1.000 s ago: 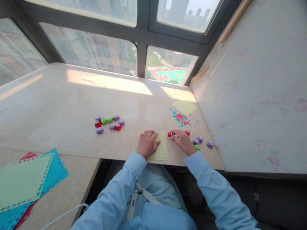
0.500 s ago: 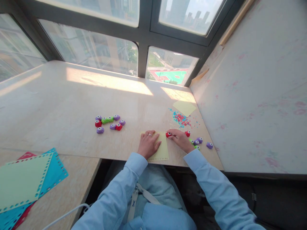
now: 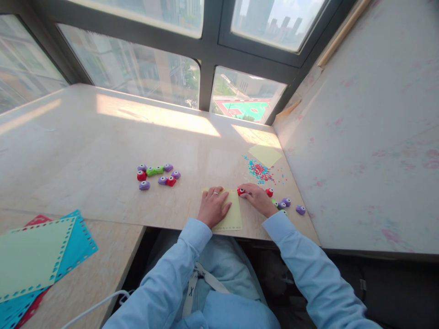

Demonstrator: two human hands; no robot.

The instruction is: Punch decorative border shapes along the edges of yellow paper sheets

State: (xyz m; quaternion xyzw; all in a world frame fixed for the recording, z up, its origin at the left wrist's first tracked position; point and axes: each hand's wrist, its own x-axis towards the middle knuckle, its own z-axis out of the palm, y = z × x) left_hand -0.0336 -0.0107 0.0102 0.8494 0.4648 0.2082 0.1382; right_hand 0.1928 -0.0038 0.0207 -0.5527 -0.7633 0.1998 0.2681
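Note:
My left hand [image 3: 213,206] lies flat on a pale yellow sheet of paper [image 3: 233,214], fingers spread and a ring on one of them. Small punched shapes run along the sheet's near edge. At its upper right corner, a small red craft punch [image 3: 241,192] is gripped between the thumb and fingers of my right hand [image 3: 256,198]. Whether the sheet sits in the punch's slot is too small to tell. Just right of that hand are another red punch [image 3: 269,192], purple punches [image 3: 285,202] and green ones partly covered by the hand.
More coloured punches [image 3: 156,171] stand in a group to the left. Red and blue paper bits [image 3: 261,172] are scattered beyond my right hand, near a pale yellow paper piece [image 3: 265,155]. Punched coloured sheets [image 3: 37,251] overlap at the lower left. A patterned wall [image 3: 363,137] bounds the right side.
The view has shifted very slightly. Both hands, the paper and the red punch keep practically the same position.

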